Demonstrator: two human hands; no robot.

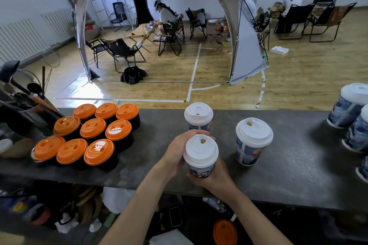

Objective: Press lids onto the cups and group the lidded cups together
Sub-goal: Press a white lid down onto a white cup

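A blue-printed paper cup with a white lid (200,153) is held just above the grey counter (288,169) in both hands. My left hand (180,150) curls round its left and far side near the lid rim. My right hand (214,177) grips the cup's body from below and the right. Two more white-lidded cups stand on the counter: one behind (198,116) and one to the right (253,140). At the left stands a tight block of several black cups with orange lids (93,135).
Several more white-lidded printed cups (350,105) stand at the counter's right edge. Dark utensils and containers (20,95) crowd the far left. A loose orange lid (225,231) lies below the counter's near edge. Beyond the counter are a wooden floor, a tent, chairs and seated people.
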